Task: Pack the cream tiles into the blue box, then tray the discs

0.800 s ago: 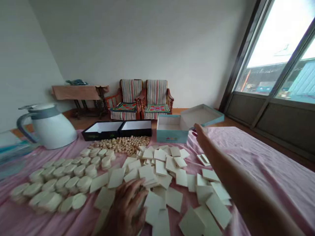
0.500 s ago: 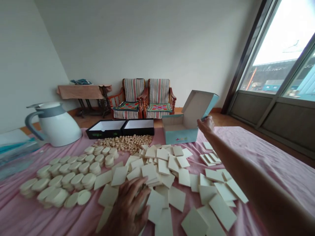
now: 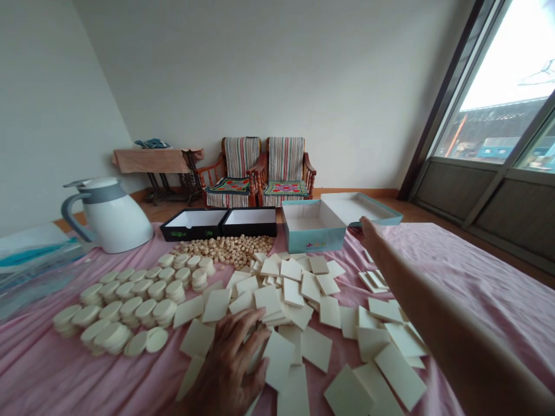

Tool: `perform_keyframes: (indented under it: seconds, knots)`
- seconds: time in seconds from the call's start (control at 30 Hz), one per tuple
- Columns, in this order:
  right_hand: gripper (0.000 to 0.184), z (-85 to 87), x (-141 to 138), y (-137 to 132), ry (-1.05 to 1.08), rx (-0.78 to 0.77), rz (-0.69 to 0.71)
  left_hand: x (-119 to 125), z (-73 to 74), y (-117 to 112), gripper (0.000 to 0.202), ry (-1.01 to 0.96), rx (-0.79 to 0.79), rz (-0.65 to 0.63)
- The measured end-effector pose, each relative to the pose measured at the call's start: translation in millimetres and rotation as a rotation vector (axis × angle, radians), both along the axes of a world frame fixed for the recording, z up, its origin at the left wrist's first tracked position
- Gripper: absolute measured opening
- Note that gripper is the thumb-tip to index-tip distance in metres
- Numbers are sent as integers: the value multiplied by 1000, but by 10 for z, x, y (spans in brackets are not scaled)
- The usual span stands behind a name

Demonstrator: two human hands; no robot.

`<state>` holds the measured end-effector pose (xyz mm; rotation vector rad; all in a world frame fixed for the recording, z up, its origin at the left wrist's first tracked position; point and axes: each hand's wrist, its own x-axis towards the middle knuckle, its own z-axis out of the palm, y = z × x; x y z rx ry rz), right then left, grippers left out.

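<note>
Pale wall (image 3: 277,75) at 12 o'clock in the head view, behind two striped chairs (image 3: 284,167). Big window (image 3: 498,127) at 2 o'clock. Nearer, wrinkly pink cloth (image 3: 437,248) spread out wide. Going round the cloth like a clock, see a blue box (image 3: 314,240) at 1 o'clock, with its lid (image 3: 362,207) tipped back beside it, inside facing up. Touching the lid's near edge, the right hand (image 3: 368,227), a bit blurry. Cannot tell if pinching or just touching. At 7 o'clock, the left hand (image 3: 237,355), palm down on flat square pieces (image 3: 295,290), fingers apart and a little bent. More squares in a messy heap in the middle and toward 4 o'clock. Little stacks of round pieces (image 3: 129,306) at 9 o'clock. Small round beads (image 3: 234,249) at 11 o'clock, just in front of two black boxes (image 3: 249,230). Fat white jug (image 3: 117,219) at 10 o'clock.
</note>
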<state>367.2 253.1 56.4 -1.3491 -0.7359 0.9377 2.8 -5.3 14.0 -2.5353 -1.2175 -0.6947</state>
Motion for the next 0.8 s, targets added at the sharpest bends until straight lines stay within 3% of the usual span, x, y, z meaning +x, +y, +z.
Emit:
perform_keyframes:
  seconds: [0.23, 0.3, 0.43, 0.5, 0.63, 0.8]
  knots:
    - [42, -175, 187, -290, -306, -265, 58, -10, -15, 12, 35, 5, -1, -16]
    - [39, -235, 311, -404, -465, -293, 36, -6, -7, 18, 36, 1, 0, -22]
    - [14, -357, 476, -601, -806, -317, 2, 8, 2, 25, 34, -10, 11, -29]
    - [16, -416, 470, -659, -925, -329, -8, 8, 2, 26, 33, -12, 22, -31]
    - [29, -476, 390, -710, -1039, -385, -41, 3, 8, 26, 33, -4, 40, -31]
    - [30, -360, 355, -817, -1042, -360, -33, 20, 23, 21, 33, -11, 34, -24]
